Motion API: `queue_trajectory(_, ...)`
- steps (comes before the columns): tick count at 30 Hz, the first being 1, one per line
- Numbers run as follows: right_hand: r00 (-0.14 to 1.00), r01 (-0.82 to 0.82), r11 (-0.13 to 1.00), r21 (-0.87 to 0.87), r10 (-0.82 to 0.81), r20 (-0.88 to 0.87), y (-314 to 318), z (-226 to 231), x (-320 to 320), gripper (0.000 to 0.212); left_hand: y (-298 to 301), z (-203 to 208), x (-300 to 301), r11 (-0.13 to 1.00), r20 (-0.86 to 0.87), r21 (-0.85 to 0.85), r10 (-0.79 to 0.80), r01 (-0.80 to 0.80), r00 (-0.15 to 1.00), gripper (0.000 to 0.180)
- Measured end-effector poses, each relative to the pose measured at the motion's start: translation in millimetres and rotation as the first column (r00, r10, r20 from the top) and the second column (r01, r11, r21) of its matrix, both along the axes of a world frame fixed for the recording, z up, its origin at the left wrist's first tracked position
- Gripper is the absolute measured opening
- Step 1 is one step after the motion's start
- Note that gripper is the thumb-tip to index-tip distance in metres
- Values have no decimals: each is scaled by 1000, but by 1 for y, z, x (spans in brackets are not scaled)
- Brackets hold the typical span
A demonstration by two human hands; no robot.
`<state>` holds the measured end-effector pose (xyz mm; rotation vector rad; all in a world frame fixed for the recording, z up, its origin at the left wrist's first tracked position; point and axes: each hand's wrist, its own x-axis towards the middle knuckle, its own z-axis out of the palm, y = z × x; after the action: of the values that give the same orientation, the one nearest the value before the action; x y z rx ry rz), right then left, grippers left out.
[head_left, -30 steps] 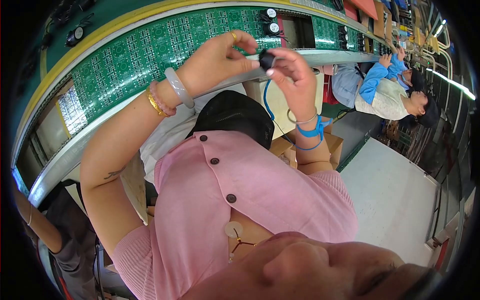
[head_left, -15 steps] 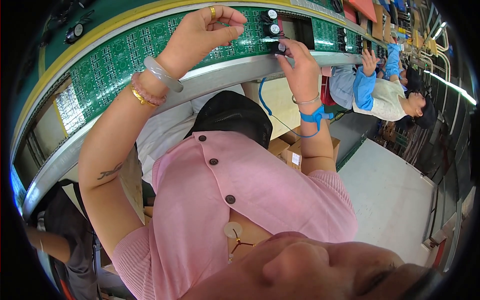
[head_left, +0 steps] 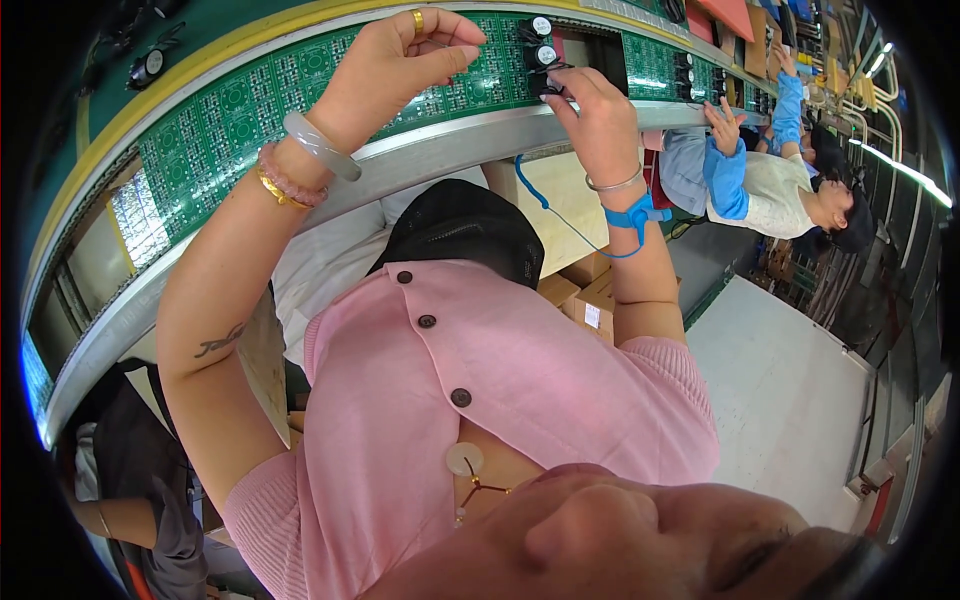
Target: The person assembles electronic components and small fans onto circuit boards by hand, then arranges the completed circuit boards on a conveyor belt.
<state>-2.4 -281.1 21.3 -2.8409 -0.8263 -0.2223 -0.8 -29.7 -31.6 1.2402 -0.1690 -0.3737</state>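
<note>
My right hand (head_left: pixel 595 110) pinches a small black round component with a pale top (head_left: pixel 549 86), holding it at the near edge of a green circuit-board panel (head_left: pixel 490 75). Two like components, one with a white round top (head_left: pixel 545 54) and another (head_left: pixel 541 25), stand in a row beyond it, with black wires beside them. Over the panels to the left hovers my left hand (head_left: pixel 400 65), fingers loosely curled and thumb a little apart from them. I see nothing between its fingertips. More green panels (head_left: pixel 240 130) lie end to end along the line.
A metal rail (head_left: pixel 450 140) edges the line on my side. A dark gap (head_left: pixel 603 62) opens right of the components. Another similar component (head_left: pixel 148 66) lies beyond the yellow strip. Another person (head_left: pixel 775 195) works to the right. A blue cord (head_left: pixel 560 215) runs from my right wrist strap.
My right hand has shifted slightly left and away from me with the black component, now closer to the other two. The left hand has barely moved. The other person's hand has moved.
</note>
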Motion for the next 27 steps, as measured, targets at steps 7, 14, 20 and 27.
queue_trajectory(7,992,98,988,121,-86,-97,7,-2,-12,23,2,-5,4,999,-22,35,31,-30,999,25)
queue_trajectory(14,993,115,988,102,-110,-52,4,-4,-3,20,3,-6,5,999,-2,43,3,-3,1000,25)
queue_trajectory(20,994,93,995,27,-92,-63,7,1,-3,20,4,-7,5,999,-7,48,16,-16,1000,25)
queue_trajectory(27,993,114,993,-1,-114,-32,5,2,-4,20,3,-7,4,999,3,45,2,-2,1000,24)
